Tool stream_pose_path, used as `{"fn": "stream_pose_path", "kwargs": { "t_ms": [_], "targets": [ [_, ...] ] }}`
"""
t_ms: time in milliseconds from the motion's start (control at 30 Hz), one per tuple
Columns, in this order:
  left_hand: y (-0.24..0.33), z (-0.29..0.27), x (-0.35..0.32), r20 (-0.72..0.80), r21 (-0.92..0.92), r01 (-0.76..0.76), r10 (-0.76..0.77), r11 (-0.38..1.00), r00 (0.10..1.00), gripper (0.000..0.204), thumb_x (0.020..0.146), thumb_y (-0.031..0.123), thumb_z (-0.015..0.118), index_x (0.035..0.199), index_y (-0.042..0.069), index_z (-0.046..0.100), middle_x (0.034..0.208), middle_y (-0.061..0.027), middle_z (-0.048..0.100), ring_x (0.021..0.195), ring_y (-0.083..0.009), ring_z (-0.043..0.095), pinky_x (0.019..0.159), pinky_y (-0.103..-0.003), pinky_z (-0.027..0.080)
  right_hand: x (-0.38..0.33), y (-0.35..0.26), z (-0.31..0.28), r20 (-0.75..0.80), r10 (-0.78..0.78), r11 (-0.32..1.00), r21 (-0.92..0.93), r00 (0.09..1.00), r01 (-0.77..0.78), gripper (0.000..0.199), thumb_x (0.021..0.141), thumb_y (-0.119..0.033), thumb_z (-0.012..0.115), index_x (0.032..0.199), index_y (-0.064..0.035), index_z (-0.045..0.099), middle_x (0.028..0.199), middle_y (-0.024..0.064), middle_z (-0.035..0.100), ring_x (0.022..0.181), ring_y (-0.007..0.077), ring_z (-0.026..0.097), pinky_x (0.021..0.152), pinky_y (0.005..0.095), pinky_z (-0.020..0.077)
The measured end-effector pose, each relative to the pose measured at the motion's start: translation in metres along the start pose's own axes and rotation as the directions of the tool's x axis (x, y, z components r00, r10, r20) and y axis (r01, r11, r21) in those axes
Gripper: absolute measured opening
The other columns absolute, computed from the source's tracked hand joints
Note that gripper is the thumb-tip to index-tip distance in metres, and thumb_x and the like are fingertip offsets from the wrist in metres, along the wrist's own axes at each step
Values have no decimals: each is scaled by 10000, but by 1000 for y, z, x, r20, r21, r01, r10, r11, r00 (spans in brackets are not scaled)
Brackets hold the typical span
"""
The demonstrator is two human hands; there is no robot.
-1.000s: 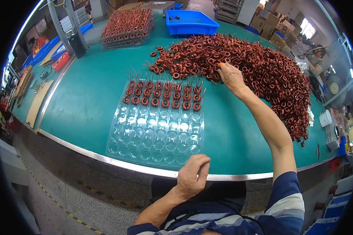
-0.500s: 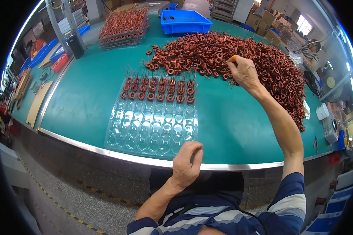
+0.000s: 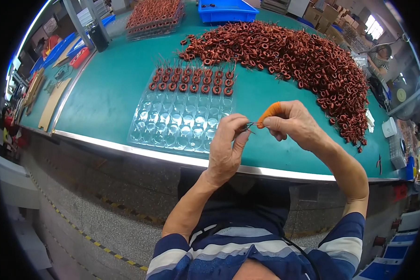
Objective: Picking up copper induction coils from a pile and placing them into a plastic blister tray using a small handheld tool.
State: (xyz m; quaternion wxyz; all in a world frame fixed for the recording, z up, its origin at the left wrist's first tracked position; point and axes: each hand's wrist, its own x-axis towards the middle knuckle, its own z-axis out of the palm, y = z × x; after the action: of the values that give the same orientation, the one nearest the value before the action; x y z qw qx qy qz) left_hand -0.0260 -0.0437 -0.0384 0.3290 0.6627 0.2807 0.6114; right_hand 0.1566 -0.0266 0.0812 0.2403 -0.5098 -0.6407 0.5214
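The left hand (image 3: 226, 147) and the right hand (image 3: 296, 123), which wears an orange finger cover (image 3: 271, 111), meet at their fingertips. Both are pinching one small part with thin dark wire leads (image 3: 251, 124), which lies between them; its body is mostly hidden. In this view it appears just right of the clear plastic tray with round pockets (image 3: 172, 122), well apart from the heaped reddish-brown ring-shaped coils (image 3: 284, 51).
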Motion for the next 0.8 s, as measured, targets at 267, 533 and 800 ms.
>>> {"fn": "stream_pose_path", "kwargs": {
  "t_ms": [267, 533, 800],
  "targets": [
    [9, -2, -12, 101, -340, 369, -356, 865, 929, 278, 988, 319, 525, 1074, 56, 557, 681, 17, 538, 556, -55, 497, 475, -204, 387, -13, 25, 23, 27, -286, 926, -248, 958, 284, 439, 922, -299, 650, 1230, 2, 568, 896, 21, 620, 833, 109, 590, 748, 244, 489],
    [21, 2, -27, 302, -381, 481, -385, 790, 872, 296, 960, 148, 587, 1164, 24, 411, 879, -67, 568, 686, -97, 535, 603, -236, 460, -14, 43, 27, -81, -198, 980, -38, 977, 196, 309, 934, -273, 632, 1019, 19, 685, 796, 60, 681, 723, 105, 621, 653, 255, 515],
    [28, 4, -34, 261, -253, 436, -373, 864, 890, 318, 941, 100, 603, 1198, 23, 433, 834, -68, 592, 667, -107, 553, 594, -257, 475, -14, 51, 41, -65, -270, 958, 81, 961, 275, 277, 940, -253, 622, 1053, -9, 692, 885, 55, 691, 783, 119, 619, 703, 264, 508]
  ]
}}
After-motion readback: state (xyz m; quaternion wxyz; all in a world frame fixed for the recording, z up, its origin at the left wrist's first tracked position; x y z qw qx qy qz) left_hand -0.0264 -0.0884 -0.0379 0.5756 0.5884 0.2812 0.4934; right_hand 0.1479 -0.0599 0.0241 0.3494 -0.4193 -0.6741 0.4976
